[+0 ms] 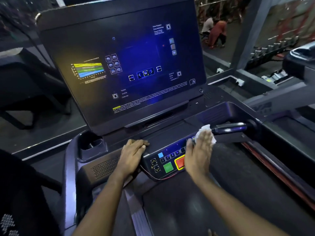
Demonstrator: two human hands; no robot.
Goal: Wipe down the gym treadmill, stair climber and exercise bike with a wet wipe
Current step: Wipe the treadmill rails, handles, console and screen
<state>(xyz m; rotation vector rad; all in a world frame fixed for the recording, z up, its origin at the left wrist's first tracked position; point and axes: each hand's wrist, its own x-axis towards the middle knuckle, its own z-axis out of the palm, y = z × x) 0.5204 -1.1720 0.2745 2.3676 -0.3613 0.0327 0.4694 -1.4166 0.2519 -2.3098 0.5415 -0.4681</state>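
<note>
- Head view: your right grip (199, 150), spread flat, presses the wet wipe (205, 130) onto the treadmill's button panel (167, 160) beside the handlebar (230, 128).
- Your left grip (133, 154) rests spread on the console ledge (117, 144), probably bracing you.

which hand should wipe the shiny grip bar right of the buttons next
Right. The right hand presses the wipe right beside the grip bar. The left hand rests bare on the console, beyond the buttons.
</note>
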